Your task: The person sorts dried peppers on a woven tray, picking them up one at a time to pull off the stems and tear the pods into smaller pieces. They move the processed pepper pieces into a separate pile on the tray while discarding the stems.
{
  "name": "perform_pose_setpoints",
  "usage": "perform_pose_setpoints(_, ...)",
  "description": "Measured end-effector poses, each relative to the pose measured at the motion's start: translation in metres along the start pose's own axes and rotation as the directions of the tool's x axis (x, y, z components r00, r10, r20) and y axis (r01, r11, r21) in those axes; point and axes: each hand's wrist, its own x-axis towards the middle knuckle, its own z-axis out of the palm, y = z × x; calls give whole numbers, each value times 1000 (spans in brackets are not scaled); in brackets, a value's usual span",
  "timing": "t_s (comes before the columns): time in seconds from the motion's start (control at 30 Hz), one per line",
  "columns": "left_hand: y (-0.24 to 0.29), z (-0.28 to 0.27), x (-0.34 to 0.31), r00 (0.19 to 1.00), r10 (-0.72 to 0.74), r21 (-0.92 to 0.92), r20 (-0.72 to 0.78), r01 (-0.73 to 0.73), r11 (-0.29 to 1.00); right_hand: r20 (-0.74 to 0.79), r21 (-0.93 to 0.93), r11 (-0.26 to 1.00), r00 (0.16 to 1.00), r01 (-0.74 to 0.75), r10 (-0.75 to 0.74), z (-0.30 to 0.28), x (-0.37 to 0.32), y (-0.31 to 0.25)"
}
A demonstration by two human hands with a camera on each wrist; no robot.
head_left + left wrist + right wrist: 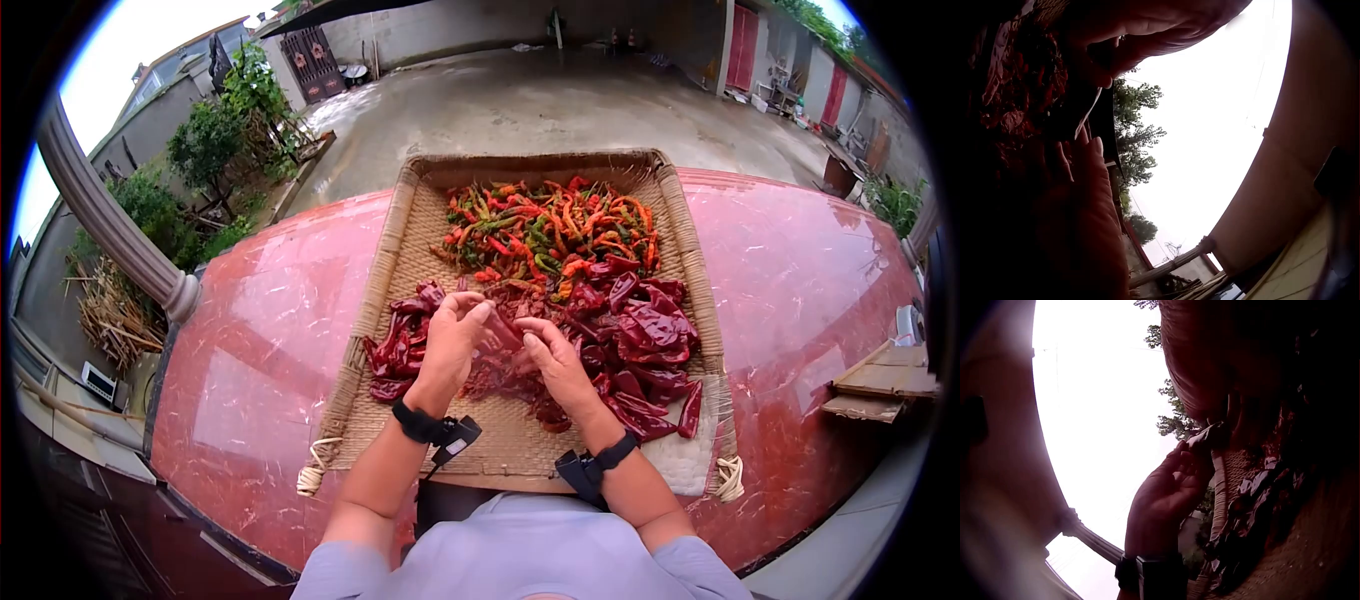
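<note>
In the head view my left hand [455,345] and right hand [562,368] are raised over the woven tray [375,300], close together. A dark red dried pepper [497,332] spans the gap between them, blurred, with the thumb and fingers of each hand pinching it. The right wrist view catches the pepper [1205,435] between both sets of fingertips. Beneath the hands lie broken red pepper pieces [490,375]. A pile of wrinkled dark red peppers [650,330] lies to the right, and a smaller heap [398,345] to the left.
Thinner orange, red and green chilies [560,225] fill the tray's far part. A pale sheet [675,465] lies at its near right corner. The tray rests on a glossy red stone table [270,330]. Flattened cardboard [880,380] is at the right edge, and a pillar [120,210] stands left.
</note>
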Motion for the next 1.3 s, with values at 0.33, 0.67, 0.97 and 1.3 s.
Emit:
perform_pose_setpoints(0.33, 13, -24, -1, 996, 73, 503, 55, -91, 859, -57, 300, 946, 987, -124, 147, 4, 0, -13)
perform_pose_setpoints(0.67, 3, -100, 68, 807, 361, 879, 468, -386, -279, -47, 746, 664, 998, 57, -33, -15, -2, -39)
perform_pose_setpoints(0.97, 5, -90, 87, 913, 76, 811, 400, -314, -494, 33, 538, 839, 996, -84, 79, -5, -5, -21)
perform_pose_setpoints(1.3, 46, -21, 14, 966, 42, 618, 255, -197, 761, -33, 251, 961, 991, -116, 129, 1, -3, -20)
